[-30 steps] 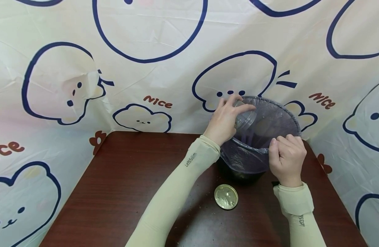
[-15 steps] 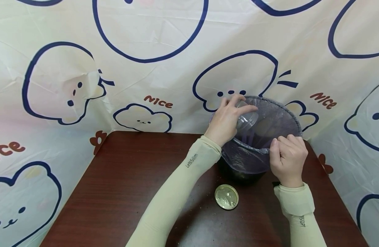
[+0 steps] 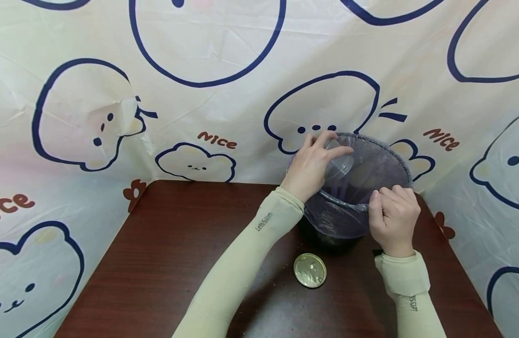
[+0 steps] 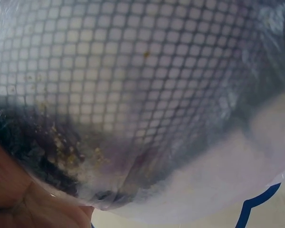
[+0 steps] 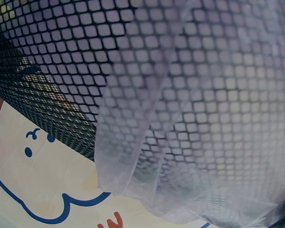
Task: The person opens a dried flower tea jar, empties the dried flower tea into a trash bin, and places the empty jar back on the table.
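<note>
A black mesh trash bin (image 3: pixel 333 241) lined with a thin purple bag (image 3: pixel 335 218) stands tilted on the table. My left hand (image 3: pixel 308 169) grips a clear plastic jar (image 3: pixel 341 168), tipped at the left of the bin's mouth. Part of that hand (image 4: pixel 42 209) shows in the left wrist view, with small yellow crumbs (image 4: pixel 61 147) near it. My right hand (image 3: pixel 394 216) holds the bin's near-right rim, with the bag's edge folded over it. Mesh (image 5: pixel 80 47) and bag (image 5: pixel 128 142) fill most of the right wrist view, where no fingers show.
A round clear lid (image 3: pixel 310 270) with a gold edge lies on the brown table (image 3: pixel 171 263) in front of the bin. A few crumbs dot the tabletop. A pale cartoon-print cloth (image 3: pixel 200 108) hangs behind and at both sides.
The left hand has shifted very slightly right with the jar. The right hand keeps its place on the rim, and the lid lies where it was.
</note>
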